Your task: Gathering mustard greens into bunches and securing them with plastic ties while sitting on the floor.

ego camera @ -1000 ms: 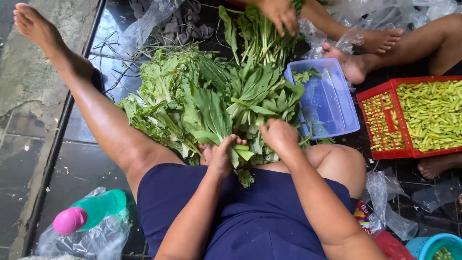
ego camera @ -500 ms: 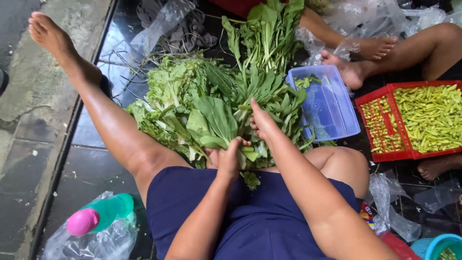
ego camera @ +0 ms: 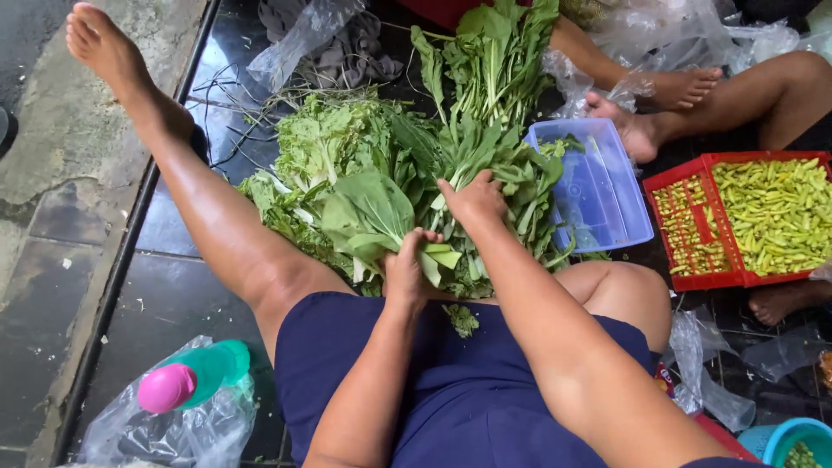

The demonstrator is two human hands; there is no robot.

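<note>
Greens (ego camera: 381, 173) heaped mid-frame, mostly unsorted. Left hand (ego camera: 406, 270) clenched on leaf stems; right hand (ego camera: 473, 199) gripping a bunch just above. Blue tub (ego camera: 607, 204) at right, nearly empty.

Off to the right there's a red crate (ego camera: 693, 227) of green chillies (ego camera: 771, 212), blue tub (ego camera: 598, 186) beside it, green bottle (ego camera: 195, 377) bottom left.

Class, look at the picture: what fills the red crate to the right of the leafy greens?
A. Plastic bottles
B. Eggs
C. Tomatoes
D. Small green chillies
D: the red crate holds a heap of small green chillies, slim yellow-green pods, beside the blue tub.
</note>
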